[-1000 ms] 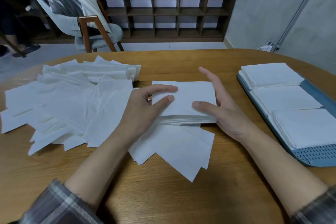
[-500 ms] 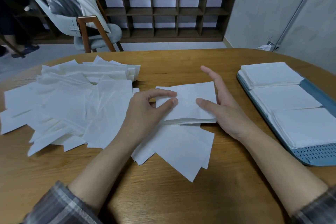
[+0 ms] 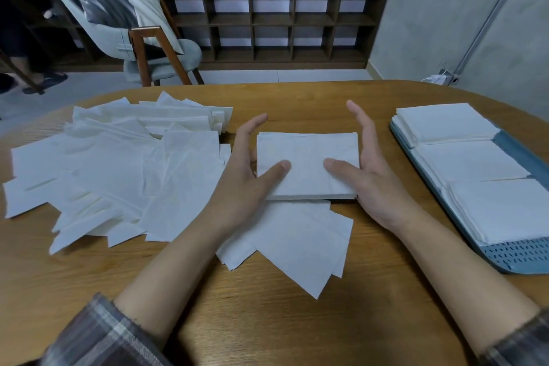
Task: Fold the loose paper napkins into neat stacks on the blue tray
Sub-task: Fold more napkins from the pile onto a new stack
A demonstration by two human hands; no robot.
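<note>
The wooden table (image 3: 267, 321) fills most of my view. On its left side lies the spread of loose napkins (image 3: 118, 169), flat and overlapping, their corners pointing every which way.

Over on my right sits the blue tray (image 3: 518, 255), its long axis running away from me and leaning a little to the left. It holds three neat white piles in a row along that axis: the far stack (image 3: 445, 122), the middle stack (image 3: 469, 160) and the near stack (image 3: 499, 208). The perforated end nearest me is bare.

Right in front of me a few unfolded sheets (image 3: 297, 241) lie turned on the diagonal, one corner pointing back at me. On top of their far edge rests the folded stack (image 3: 306, 163), a rectangle with its long axis running left to right and its long edges facing me and away. It sits on the table well apart from the tray, just beside the loose spread.

That stack lies between my hands. My left hand (image 3: 246, 181) stands along its left short side and my right hand (image 3: 371, 175) along its right, both with fingers straight and reaching away from me, nothing gripped. Each thumb lies flat on the top sheet, the tips pointing towards each other with bare paper between them. I think my palms touch the stack's sides, though I can't quite tell from here.
</note>
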